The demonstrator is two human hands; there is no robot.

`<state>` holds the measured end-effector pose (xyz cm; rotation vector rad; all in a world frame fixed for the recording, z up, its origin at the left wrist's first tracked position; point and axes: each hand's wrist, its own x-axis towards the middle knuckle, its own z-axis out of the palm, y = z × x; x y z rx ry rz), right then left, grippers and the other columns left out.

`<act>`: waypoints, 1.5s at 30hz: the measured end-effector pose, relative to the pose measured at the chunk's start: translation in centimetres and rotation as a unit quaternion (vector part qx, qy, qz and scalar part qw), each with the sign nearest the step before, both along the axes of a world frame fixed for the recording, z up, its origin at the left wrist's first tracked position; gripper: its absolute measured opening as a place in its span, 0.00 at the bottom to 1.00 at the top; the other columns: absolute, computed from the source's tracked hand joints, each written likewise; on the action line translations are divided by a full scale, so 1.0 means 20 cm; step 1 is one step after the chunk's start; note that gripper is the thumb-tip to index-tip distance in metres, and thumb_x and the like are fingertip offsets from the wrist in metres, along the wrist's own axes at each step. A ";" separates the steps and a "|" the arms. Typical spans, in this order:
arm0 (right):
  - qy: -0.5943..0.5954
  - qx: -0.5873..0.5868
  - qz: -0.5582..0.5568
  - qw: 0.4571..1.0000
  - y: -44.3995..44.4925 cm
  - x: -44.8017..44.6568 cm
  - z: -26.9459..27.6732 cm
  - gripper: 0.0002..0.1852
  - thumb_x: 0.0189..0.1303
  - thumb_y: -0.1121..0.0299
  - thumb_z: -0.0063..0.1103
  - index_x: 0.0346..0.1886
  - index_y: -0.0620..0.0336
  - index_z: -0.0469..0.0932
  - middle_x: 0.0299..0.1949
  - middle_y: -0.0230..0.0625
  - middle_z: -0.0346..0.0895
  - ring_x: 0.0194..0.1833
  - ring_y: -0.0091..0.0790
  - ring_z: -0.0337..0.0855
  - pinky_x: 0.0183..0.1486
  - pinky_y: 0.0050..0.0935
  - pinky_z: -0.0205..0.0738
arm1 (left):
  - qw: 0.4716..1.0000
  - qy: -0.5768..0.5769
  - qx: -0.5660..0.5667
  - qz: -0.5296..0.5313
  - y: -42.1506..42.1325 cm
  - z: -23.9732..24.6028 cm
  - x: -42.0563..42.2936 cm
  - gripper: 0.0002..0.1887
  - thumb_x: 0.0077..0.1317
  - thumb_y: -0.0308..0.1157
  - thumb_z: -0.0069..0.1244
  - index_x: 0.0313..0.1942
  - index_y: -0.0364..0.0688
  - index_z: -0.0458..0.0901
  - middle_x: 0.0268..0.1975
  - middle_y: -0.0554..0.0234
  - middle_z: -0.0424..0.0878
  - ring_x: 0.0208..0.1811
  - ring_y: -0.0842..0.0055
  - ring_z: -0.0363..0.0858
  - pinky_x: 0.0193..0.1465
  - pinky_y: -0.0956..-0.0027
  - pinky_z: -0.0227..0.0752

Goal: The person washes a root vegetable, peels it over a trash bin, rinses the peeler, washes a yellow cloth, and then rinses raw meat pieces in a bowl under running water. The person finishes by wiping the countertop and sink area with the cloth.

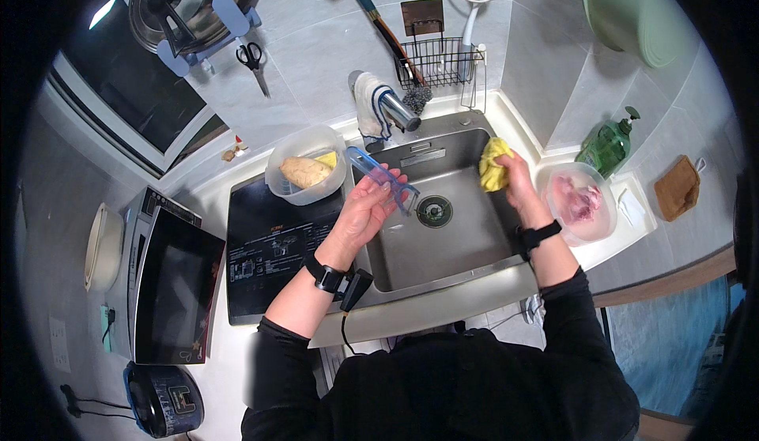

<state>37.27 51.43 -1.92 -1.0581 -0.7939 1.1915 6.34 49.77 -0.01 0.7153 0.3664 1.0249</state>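
My left hand (372, 207) grips a translucent blue plastic peeler (369, 167) above the left side of the stainless steel sink (450, 248). Bunched in my right hand (522, 187) is a yellow cloth (493, 165), held over the sink's right rim. A round drain strainer (434, 211) sits in the basin floor between the two hands. To the left of the peeler, a clear plastic tub (278, 189) holds a large pale tuber (303, 172) and a yellow piece (327, 159) partly hidden behind it. The tub rests at the back of a black induction cooktop (278, 257).
Right of the sink stand a plastic tub (606, 230) of raw meat (578, 201) and a green pump bottle (611, 144). A towel-draped faucet (400, 109) juts over the back rim. Above it hangs a wire basket (439, 64). A microwave (178, 293) and rice cooker (163, 399) stand left.
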 end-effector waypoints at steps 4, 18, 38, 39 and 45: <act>0.027 0.057 0.104 0.993 -0.17 -0.25 0.05 0.17 0.51 0.76 0.55 0.46 0.65 0.72 0.39 0.35 0.76 0.42 0.30 0.77 0.47 0.27 0.70 | 0.999 0.024 0.006 0.033 0.04 -0.02 0.09 0.16 0.64 0.23 0.43 0.52 0.42 0.67 0.53 0.60 0.73 0.58 0.66 0.69 0.60 0.62 0.65; -0.086 0.051 0.036 0.994 -0.21 -0.50 -0.09 0.11 0.54 0.80 0.53 0.42 0.66 0.73 0.35 0.33 0.77 0.36 0.25 0.78 0.39 0.22 0.72 | 0.976 0.150 0.150 0.050 0.17 0.38 -0.26 0.16 0.69 0.34 0.38 0.52 0.35 0.68 0.49 0.57 0.75 0.51 0.71 0.75 0.52 0.67 0.73; -0.107 -0.018 -0.009 0.994 -0.32 -0.49 0.06 0.07 0.54 0.80 0.53 0.36 0.65 0.74 0.33 0.32 0.77 0.34 0.24 0.77 0.38 0.22 0.71 | 0.869 0.306 0.080 0.379 1.22 0.67 -1.36 0.16 0.71 0.34 0.30 0.56 0.46 0.64 0.42 0.64 0.82 0.30 0.82 0.79 0.26 0.82 0.67; -0.108 -0.012 -0.004 0.994 -0.32 -0.49 0.06 0.07 0.53 0.80 0.53 0.36 0.65 0.74 0.33 0.32 0.77 0.33 0.24 0.77 0.38 0.22 0.71 | 0.865 0.316 0.078 0.381 1.24 0.66 -1.37 0.15 0.70 0.34 0.31 0.56 0.46 0.65 0.41 0.64 0.82 0.29 0.82 0.79 0.25 0.82 0.67; -0.119 -0.024 -0.014 0.992 -0.33 -0.50 0.08 0.07 0.53 0.80 0.54 0.37 0.65 0.74 0.33 0.32 0.77 0.34 0.24 0.77 0.39 0.22 0.71 | 0.869 0.351 0.050 0.346 1.32 0.59 -1.41 0.16 0.68 0.38 0.37 0.53 0.44 0.67 0.39 0.64 0.82 0.29 0.80 0.79 0.28 0.75 0.69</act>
